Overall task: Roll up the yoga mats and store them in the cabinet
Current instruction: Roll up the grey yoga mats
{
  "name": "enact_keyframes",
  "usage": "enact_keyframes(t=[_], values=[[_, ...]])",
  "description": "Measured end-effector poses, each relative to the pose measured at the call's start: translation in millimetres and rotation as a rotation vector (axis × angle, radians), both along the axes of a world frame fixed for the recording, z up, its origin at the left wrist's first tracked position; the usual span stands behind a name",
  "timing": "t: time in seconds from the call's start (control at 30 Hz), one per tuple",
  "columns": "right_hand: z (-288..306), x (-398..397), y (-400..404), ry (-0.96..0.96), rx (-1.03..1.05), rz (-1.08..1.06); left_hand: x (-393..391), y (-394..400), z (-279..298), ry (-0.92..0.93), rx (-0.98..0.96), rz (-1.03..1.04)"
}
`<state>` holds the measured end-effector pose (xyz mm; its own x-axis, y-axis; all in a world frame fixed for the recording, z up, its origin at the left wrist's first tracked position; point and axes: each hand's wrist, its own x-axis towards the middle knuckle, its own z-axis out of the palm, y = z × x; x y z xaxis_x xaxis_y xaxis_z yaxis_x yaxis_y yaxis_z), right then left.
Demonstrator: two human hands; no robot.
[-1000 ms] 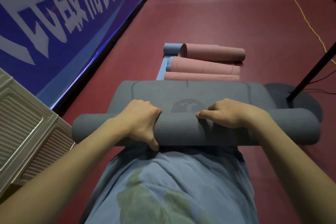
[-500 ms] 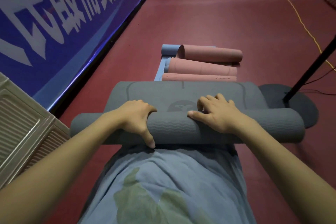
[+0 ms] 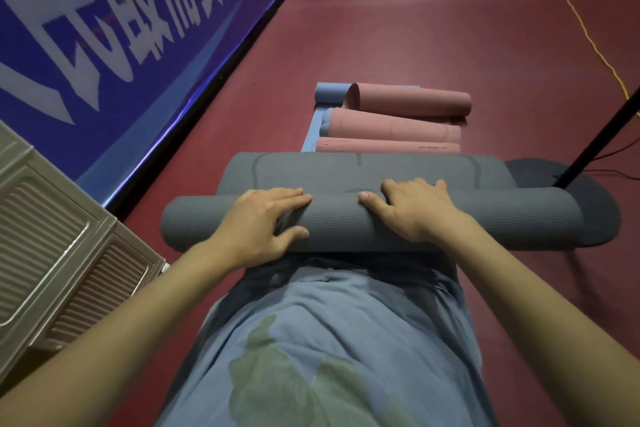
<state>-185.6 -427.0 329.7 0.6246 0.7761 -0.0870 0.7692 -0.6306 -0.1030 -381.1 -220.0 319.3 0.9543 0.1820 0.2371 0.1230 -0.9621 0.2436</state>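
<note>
Head view: the grey yoga mat point(image 3: 374, 222) lies on the red floor point(image 3: 398, 45), mostly rolled. The left hand point(image 3: 258, 225) and right hand point(image 3: 414, 210) are laid flat on the roll, fingers extended, apparently so it is kept tight.

One view only, from the head, looking forward and steeply down over the wearer's own shirt point(image 3: 311, 340) at 6 o'clock. Both forearms reach up from the bottom corners to the left hand point(image 3: 258, 225) and right hand point(image 3: 412, 208), close below the lens on the grey mat point(image 3: 502, 222). The red floor point(image 3: 398, 28) runs away to 12 o'clock, the blue banner point(image 3: 104, 28) slants along 10 o'clock. No second view to overlap.
</note>
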Motion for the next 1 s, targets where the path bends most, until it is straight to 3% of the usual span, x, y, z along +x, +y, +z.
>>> enact_keyframes(t=[0.17,0.43,0.63,0.83,1.0], values=[[-2,8,6,0.012,0.109,-0.001,6,-13,-3,0.278,0.262,0.050],[27,22,35,0.034,-0.084,-0.003,30,-2,-11,0.263,0.286,0.089],[28,18,35,0.070,-0.108,-0.014,35,3,-7,0.255,0.327,0.061],[32,21,31,0.246,-0.199,-0.056,40,-5,17,0.380,0.359,0.038],[34,15,18,0.343,-0.260,-0.019,29,-16,36,0.480,0.261,0.001]])
